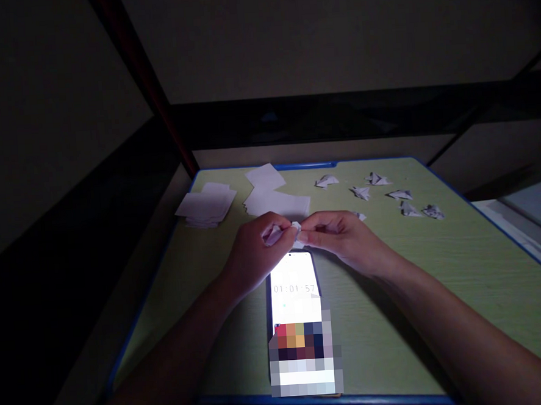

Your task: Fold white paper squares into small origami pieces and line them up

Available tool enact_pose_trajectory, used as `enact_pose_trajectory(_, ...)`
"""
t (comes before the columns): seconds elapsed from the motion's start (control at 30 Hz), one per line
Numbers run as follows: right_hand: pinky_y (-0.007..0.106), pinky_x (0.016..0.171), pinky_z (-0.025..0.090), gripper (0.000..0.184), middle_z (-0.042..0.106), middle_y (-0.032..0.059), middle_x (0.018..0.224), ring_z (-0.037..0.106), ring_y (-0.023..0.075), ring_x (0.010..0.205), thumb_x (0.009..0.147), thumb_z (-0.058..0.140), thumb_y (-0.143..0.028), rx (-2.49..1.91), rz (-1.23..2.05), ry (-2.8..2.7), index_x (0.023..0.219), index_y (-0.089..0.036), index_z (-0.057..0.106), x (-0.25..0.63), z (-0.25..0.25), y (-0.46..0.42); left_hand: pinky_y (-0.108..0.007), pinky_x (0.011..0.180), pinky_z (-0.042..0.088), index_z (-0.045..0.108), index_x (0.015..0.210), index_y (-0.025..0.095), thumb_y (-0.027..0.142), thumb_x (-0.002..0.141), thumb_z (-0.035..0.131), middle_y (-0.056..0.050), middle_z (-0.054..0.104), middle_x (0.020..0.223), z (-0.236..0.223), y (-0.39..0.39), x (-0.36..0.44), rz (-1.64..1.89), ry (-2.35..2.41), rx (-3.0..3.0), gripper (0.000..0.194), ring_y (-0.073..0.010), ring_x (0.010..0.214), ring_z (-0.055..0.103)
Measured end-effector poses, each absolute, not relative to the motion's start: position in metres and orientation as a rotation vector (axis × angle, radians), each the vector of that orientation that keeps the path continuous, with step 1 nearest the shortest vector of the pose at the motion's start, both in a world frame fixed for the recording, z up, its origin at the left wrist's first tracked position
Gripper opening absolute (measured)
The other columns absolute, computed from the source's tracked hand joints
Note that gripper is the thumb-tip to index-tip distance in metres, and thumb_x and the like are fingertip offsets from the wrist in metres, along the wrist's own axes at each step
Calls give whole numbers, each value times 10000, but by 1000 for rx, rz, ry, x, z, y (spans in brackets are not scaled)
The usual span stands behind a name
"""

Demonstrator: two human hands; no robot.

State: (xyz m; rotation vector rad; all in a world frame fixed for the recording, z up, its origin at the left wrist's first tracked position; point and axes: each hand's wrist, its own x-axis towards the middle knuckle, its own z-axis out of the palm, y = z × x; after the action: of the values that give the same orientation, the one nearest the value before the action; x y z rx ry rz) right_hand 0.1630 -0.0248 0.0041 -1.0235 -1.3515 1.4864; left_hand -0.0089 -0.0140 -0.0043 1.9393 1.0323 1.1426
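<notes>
The left hand (255,249) and right hand (360,243) pinch one small folded white paper piece (296,227), likely light, crisp, easily crushed; best held by its creased edges. From there, one lit smartphone (293,271) lies at six o'clock, two white paper-sheet piles (206,207) (277,203) at ten and eleven, sheets uncountable, and seven folded grey-white paper shapes (399,194), one half-hidden, one to three.

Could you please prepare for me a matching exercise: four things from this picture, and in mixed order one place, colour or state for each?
1. Phone
2. Tabletop
3. Leftmost paper pile
4. Small paper piece

A. Near the far left corner
B. Pinched between left hand and right hand
C. Green with blue edge
D. Screen lit

Pairs: 1-D, 2-C, 3-A, 4-B
</notes>
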Motion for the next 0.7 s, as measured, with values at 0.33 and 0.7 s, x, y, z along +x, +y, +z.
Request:
enact_pose_trajectory(0.33,268,613,456,194,675,9,671,579,117,628,614,819,-309,-1050,1523,-1328,674,-167,701,163,2,-24,-200,490,399,606,706,145,208,793,566,18,579,574,-1,-15,-9,1110,1055,1919,115,-81,521,504)
enact_pose_trajectory(0.7,260,583,374,183,585,-30,606,468,91,564,674,783,-332,-1012,1491,-1267,686,-176,688,164,-3,-24,-238,523,510,533,760,163,236,755,596,7,592,651,-5,-11,-6,1057,995,1595,96,-114,569,599)
